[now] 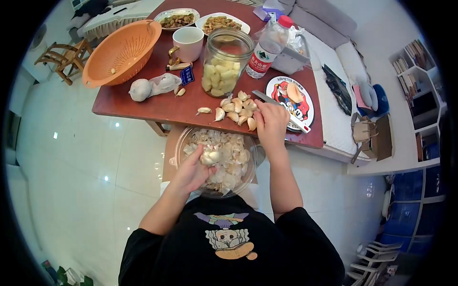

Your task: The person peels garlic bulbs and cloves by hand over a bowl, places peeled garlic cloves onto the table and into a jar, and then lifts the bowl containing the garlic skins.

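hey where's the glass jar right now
In the head view, the glass jar stands upper-center on the table, between the mug on its left and the bottle on its right, just beyond the piled garlic cloves.

wht tile flr (86, 214), lt glare (106, 178) | wd chair (71, 58) | gry sofa (325, 15) | wht wall (377, 31)

Home living area: grey sofa (329, 18), bookshelf (424, 74), wooden chair (69, 60), cooked dishes (176, 21) on red table (119, 102)
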`<action>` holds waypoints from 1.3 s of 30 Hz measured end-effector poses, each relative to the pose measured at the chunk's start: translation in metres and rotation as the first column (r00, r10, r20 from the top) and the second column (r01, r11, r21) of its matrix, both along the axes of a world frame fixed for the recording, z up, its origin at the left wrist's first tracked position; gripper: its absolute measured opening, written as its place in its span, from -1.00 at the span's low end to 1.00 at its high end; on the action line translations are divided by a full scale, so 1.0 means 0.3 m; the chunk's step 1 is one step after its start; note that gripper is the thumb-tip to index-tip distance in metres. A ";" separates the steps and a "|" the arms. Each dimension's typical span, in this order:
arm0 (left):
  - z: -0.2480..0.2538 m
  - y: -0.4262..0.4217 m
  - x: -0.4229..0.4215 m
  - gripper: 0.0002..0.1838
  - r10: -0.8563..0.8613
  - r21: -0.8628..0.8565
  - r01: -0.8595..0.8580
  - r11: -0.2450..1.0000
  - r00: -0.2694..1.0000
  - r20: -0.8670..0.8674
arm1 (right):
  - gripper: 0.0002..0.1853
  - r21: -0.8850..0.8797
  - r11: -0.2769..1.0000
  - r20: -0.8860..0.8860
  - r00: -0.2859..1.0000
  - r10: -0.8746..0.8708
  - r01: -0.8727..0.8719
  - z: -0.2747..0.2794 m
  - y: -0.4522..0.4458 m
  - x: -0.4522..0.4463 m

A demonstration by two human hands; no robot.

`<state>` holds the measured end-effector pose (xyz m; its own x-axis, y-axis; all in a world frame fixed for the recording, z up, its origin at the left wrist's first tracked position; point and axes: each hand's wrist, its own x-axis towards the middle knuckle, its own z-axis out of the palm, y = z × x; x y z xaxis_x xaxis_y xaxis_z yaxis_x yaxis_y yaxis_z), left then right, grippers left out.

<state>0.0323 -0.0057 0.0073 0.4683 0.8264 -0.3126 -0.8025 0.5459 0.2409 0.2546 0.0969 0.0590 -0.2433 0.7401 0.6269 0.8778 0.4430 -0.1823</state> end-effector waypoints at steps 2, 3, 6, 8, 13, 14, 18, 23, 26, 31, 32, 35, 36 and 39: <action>-0.072 0.004 -0.013 -0.65 -0.050 0.129 0.033 0.991 0.989 0.136 | -0.66 -0.029 1.000 -0.017 1.000 0.001 -0.002 0.007 0.000 -0.004; -0.067 0.011 -0.014 -0.65 -0.083 0.195 0.044 0.980 0.976 0.201 | -0.65 -0.043 0.999 -0.026 1.000 -0.001 0.000 0.010 0.001 -0.003; -0.024 0.000 -0.005 -0.65 0.010 0.083 -0.011 0.997 1.000 0.008 | -0.63 -0.012 1.000 -0.051 0.999 0.008 -0.009 0.006 0.002 0.006; -0.020 0.001 -0.005 -0.66 0.024 0.167 -0.024 0.986 1.000 0.003 | -0.61 -0.014 1.000 -0.095 0.995 0.022 -0.023 0.020 -0.010 0.002; 0.031 -0.016 0.010 -0.65 0.125 0.249 -0.081 0.965 0.978 -0.167 | -0.68 -0.065 0.980 -0.245 0.955 0.169 -0.190 0.059 -0.124 -0.052; 0.040 -0.015 0.010 -0.64 0.125 0.261 -0.073 0.963 0.973 -0.192 | -0.70 -0.091 0.964 -0.288 0.933 0.217 -0.252 0.062 -0.151 -0.064; 0.032 -0.020 0.016 -0.58 0.138 0.281 -0.061 0.958 0.955 -0.263 | -0.76 -0.263 0.853 -0.332 0.873 0.358 -0.450 0.049 -0.232 -0.118; 0.042 -0.039 0.033 -0.67 0.147 0.285 -0.005 0.959 0.865 -0.479 | -0.71 -0.281 0.828 -0.283 0.867 0.411 -0.485 -0.001 -0.256 -0.151; 0.010 -0.054 0.042 -0.73 0.155 0.306 0.026 0.952 0.818 -0.554 | -0.74 -0.355 0.769 -0.282 0.845 0.455 -0.532 -0.049 -0.266 -0.157; 0.027 -0.065 0.073 -0.76 0.146 0.213 -0.045 0.976 0.860 -0.489 | -0.83 -0.401 0.764 -0.576 0.788 0.218 -0.505 -0.148 -0.303 -0.163; 0.043 -0.064 0.081 -0.75 0.172 0.235 -0.073 0.969 0.885 -0.432 | -0.81 -0.408 0.743 -0.691 0.712 0.129 -0.531 -0.161 -0.306 -0.166; 0.060 -0.041 0.065 -0.74 0.144 0.227 -0.082 0.970 0.952 -0.270 | -0.70 -0.398 0.647 -0.897 0.424 -0.126 -0.650 -0.165 -0.304 -0.183; 0.061 -0.033 0.056 -0.74 0.115 0.219 -0.067 0.974 0.970 -0.214 | -0.69 -0.378 0.598 -0.924 0.334 -0.189 -0.707 -0.150 -0.297 -0.181; 0.048 -0.026 0.036 -0.74 0.107 0.184 -0.091 0.979 0.991 -0.076 | -0.70 -0.322 0.610 -0.947 0.230 -0.226 -0.724 -0.125 -0.267 -0.166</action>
